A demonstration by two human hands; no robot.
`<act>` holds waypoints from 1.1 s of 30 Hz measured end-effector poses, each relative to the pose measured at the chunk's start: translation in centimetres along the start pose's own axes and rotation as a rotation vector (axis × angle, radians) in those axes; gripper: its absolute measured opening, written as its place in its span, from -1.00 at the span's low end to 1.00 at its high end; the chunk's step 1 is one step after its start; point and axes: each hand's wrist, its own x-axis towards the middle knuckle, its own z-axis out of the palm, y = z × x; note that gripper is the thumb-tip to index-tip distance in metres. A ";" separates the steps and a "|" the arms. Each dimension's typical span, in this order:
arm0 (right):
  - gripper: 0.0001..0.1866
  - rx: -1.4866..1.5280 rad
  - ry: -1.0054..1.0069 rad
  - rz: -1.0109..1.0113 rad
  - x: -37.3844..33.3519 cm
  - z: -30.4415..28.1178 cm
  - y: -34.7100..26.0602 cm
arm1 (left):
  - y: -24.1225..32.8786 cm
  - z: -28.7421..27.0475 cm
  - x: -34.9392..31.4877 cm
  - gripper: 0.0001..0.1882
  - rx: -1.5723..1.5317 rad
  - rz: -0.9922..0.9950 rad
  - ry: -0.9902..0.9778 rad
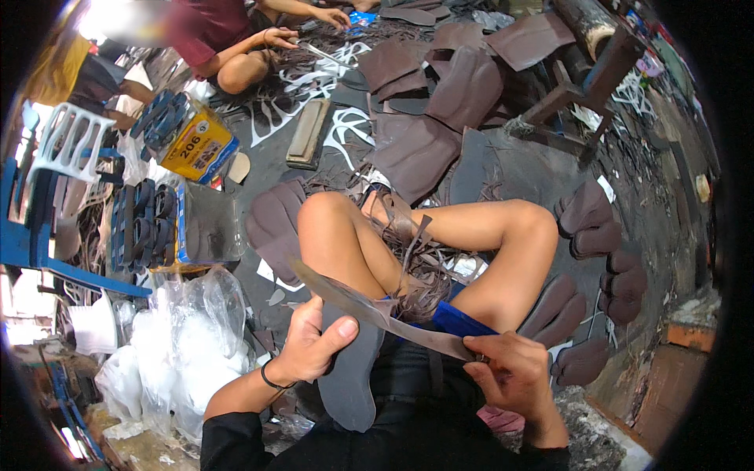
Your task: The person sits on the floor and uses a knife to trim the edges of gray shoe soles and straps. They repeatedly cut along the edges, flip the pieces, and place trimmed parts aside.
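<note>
My left hand [314,345] grips a dark grey shoe sole [351,385], its thumb lying along the upper part. The sole hangs tilted over my lap. Across its top runs a long, curved brown-grey strip [377,315], thin like a blade or an offcut; I cannot make out which. My right hand [510,369] is closed on the strip's right end, fingers and thumb pinching it. Several narrow brown offcuts [412,251] lie heaped between my bare legs, with a bit of blue cloth [463,318] beneath.
Brown moulded sole sheets [416,153] spread ahead, with brown soles [554,306] stacked at my right. A metal stand [561,110] is at the far right. To my left are a yellow box [200,145], sandals [141,220] and plastic bags [188,337]. Another person's hand [280,38] works far ahead.
</note>
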 end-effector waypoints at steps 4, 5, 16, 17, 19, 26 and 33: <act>-0.72 -0.017 -0.104 0.018 2.1 -2.6 -1.8 | -0.3 0.0 -0.1 -0.61 0.046 -0.010 -0.159; -0.70 -0.024 -0.135 0.037 2.5 -3.1 -2.3 | -0.1 0.4 -0.1 -0.61 0.067 0.009 -0.182; -0.61 0.141 -0.503 0.083 7.3 -4.7 -1.8 | 1.6 3.1 1.6 -0.62 0.317 0.050 -0.458; -0.60 0.248 -0.487 0.099 7.0 -4.6 -1.4 | 3.2 3.5 2.8 -0.56 0.406 0.049 -0.568; -0.58 0.539 -0.477 0.087 6.7 -3.2 0.5 | 5.2 3.0 5.0 -0.52 0.530 -0.002 -0.699; -0.56 0.848 -0.104 0.261 3.1 3.1 5.8 | 3.6 0.8 4.8 -0.67 0.766 0.236 -0.197; -0.56 0.702 0.042 0.340 1.2 5.1 5.4 | -9.5 7.7 4.9 -0.45 -0.832 -0.102 0.090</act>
